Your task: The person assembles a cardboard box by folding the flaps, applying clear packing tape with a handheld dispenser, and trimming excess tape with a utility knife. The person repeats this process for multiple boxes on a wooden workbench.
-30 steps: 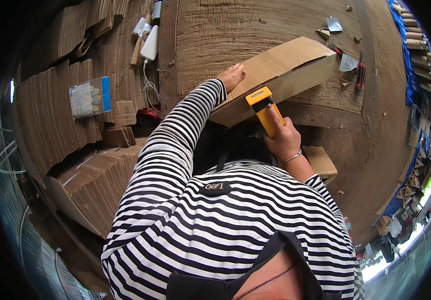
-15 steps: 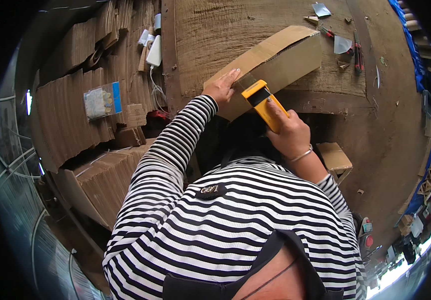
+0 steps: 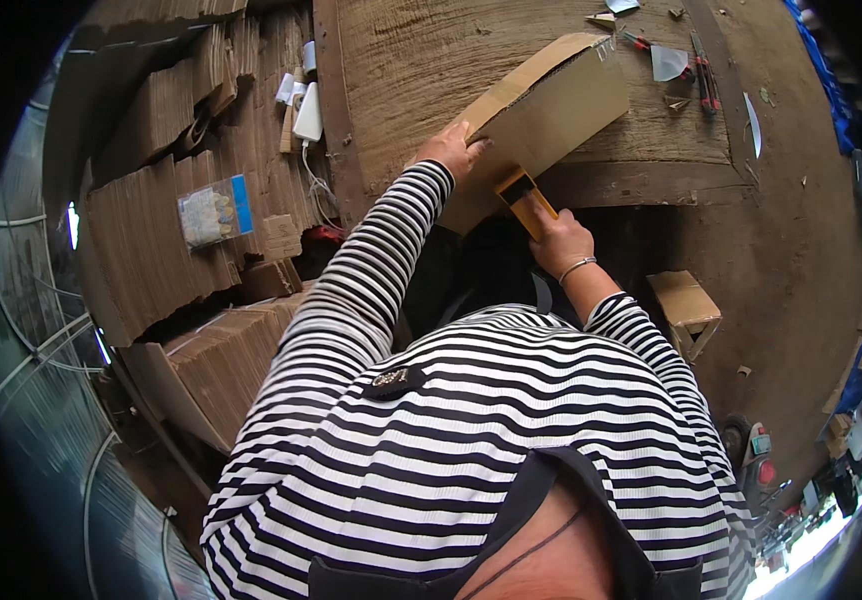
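Cardboard box (image 3: 566,118) on counter (image 3: 406,70), long axis near-left to far-right, ahead of right hand (image 3: 564,245), which grips yellow tool (image 3: 528,208), head by box's side, contact unclear. Left hand (image 3: 451,153) nearer, over top edge; can't tell if gripping.

Cardboard box (image 3: 556,115) tipped, side turned more upward; yellow tool (image 3: 529,214) tilted, appears shorter.

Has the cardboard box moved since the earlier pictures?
Yes. Judged against the translucent sheet lying on the wooden worktable, the right end of the cardboard box has shifted leftward, widening the gap.
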Tool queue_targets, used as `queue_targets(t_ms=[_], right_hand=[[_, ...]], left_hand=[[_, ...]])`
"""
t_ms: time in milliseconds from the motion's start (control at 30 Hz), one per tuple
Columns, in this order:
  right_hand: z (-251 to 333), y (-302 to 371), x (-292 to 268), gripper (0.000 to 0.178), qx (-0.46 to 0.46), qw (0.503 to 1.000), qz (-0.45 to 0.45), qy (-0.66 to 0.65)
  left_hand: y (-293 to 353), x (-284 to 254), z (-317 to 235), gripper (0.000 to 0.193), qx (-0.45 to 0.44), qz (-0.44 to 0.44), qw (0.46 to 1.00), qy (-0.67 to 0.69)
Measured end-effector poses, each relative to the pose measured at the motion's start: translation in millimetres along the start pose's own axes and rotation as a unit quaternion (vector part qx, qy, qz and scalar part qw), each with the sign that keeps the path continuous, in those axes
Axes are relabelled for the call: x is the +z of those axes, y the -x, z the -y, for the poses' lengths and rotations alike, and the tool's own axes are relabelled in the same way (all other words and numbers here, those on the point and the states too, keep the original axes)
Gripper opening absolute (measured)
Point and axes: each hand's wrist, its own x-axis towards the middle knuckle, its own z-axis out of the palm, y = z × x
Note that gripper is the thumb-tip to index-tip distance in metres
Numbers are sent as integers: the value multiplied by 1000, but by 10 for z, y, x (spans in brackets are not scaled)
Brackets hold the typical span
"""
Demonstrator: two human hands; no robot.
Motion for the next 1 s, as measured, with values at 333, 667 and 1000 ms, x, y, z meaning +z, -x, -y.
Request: queue_targets(t_ms=[333, 667, 1000], right_hand=[[396, -706, -586, 45, 130, 944, 300, 48], [-140, -146, -774, 62, 189, 951, 244, 22], [-178, 638, -856, 71, 330, 932, 142, -54]], left_hand=[[94, -9, -29, 72, 6, -34, 999, -37], [202, -165, 77, 46, 323, -232, 916, 53], [-583, 2281, 220, 30, 90, 197, 894, 391]])
